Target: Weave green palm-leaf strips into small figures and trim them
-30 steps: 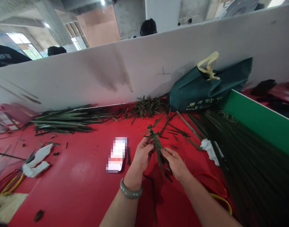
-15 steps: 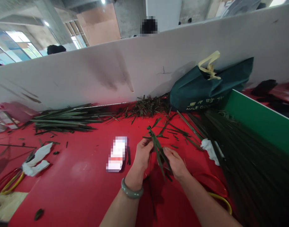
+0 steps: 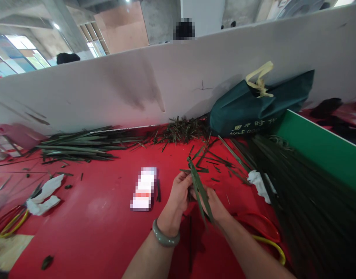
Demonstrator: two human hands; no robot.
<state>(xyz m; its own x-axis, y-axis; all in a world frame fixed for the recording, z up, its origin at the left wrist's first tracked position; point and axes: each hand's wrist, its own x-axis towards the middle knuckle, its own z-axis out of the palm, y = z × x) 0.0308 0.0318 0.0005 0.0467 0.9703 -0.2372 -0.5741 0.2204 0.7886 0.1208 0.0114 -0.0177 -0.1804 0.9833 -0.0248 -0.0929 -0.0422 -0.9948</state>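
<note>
Bag [image 3: 253,110] slumps shut against the partition [image 3: 108,93], contents hidden; leaf strips [image 3: 197,182] stand tilted over the red table [image 3: 93,221]; left hand [image 3: 179,193] pinches them, fingers curled; right hand [image 3: 215,204] clasps them from the other side.

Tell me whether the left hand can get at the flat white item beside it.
Probably yes: the flat white item lies close to the left hand on the red table, only a short strip between; but that hand pinches the leaf strips.
</note>
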